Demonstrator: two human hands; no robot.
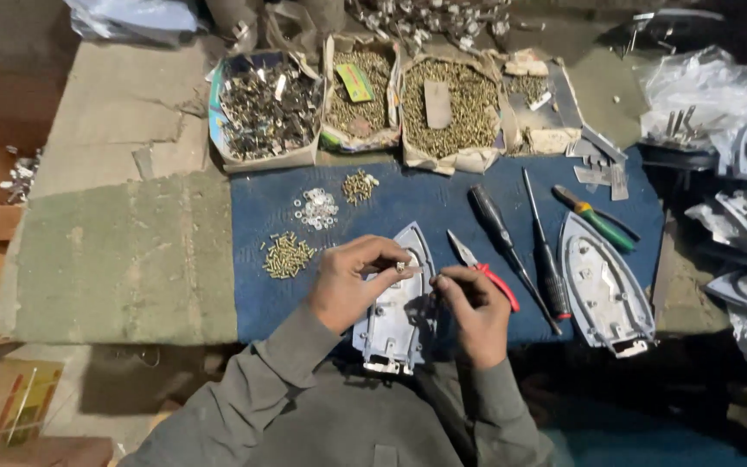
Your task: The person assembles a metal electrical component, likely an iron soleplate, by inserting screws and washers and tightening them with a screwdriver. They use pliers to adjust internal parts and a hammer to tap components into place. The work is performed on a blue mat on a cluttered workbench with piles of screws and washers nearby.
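Iron soleplate (395,316) lies flat on the blue mat (322,207), near its front edge, steadied beneath both hands. Left hand (347,281) pinches a small metal fitting (400,268) at the fingertips; right hand (475,313) has fingers closed, contents indiscernible. Risk: the fitting may slip and scatter among the loose screws (287,255).
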